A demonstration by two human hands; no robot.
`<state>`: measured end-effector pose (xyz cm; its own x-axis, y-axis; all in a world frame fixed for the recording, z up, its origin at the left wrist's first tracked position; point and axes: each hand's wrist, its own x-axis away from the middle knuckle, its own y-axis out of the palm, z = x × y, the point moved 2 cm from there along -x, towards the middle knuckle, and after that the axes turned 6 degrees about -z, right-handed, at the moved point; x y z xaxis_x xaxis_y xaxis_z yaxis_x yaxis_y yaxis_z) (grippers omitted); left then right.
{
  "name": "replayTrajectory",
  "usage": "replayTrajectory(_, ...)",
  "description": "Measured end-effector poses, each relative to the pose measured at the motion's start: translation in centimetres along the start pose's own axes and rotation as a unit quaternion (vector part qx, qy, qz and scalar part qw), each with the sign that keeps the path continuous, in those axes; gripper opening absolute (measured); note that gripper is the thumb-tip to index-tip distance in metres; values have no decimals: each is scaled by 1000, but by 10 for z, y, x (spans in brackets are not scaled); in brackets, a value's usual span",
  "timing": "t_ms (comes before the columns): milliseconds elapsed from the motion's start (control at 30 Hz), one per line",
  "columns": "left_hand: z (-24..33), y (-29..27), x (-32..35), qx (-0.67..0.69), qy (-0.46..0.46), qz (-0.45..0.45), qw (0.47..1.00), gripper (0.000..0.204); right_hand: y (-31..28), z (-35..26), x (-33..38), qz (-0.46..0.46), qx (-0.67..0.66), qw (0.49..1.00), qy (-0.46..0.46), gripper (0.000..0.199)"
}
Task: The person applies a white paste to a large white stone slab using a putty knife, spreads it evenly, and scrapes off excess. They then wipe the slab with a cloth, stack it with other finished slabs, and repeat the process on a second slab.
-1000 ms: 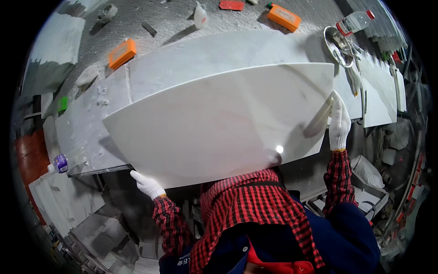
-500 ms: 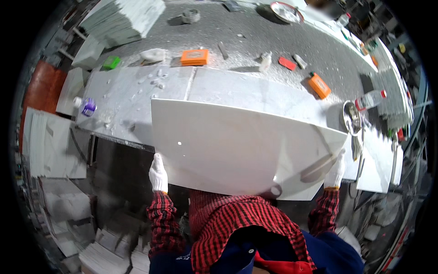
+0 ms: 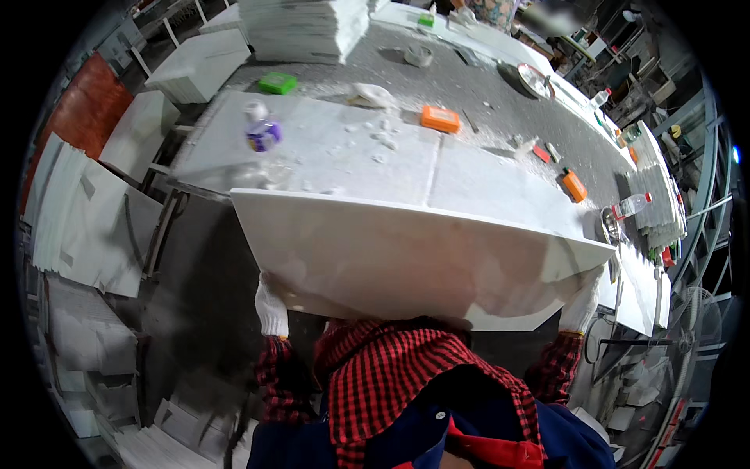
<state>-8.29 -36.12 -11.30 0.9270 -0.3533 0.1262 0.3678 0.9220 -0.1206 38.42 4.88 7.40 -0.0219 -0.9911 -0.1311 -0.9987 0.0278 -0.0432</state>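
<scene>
Head view: glossy, flat slab (image 3: 414, 258)

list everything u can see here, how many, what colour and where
white slab: 1, white, between the hands
worktable: 1, grey, dusty, beyond the slab
orange containers: at least 2, orange, mid-table and right
green block: at least 1, green, table's left
red block: 1, red, right of middle
purple-labelled bottle: 1, clear and purple, table's left end
red-capped bottles: 2, clear, right side
metal bowl: 1, silver, by the nearer red-capped bottle
slab stacks: several, whitish, left and right
rim clutter: too small or dark to count
sleeves: 2, red-black checked, below
left hand: 1, white-gloved, slab's left
right hand: 1, white-gloved, slab's right
</scene>
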Motion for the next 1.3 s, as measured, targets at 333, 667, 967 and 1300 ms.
replayTrajectory(333, 13, -162, -24, -39, -52, 96, 993, 74, 122, -20, 91, -65, 170, 980, -86, 64)
replayTrajectory(667, 9, -266, -14, -189, -86, 166, 964, 65, 256, -15, 131, -143, 241, 950, -142, 65)
replayTrajectory(967, -13, -326, -122, 22, -62, 140, 988, 78, 350, -29, 189, -117, -30, 992, 46, 69)
replayTrajectory(1300, 18, -402, -185, 79, -220, 32, 972, 86, 462, -56, 250, -166, -33, 984, 52, 59)
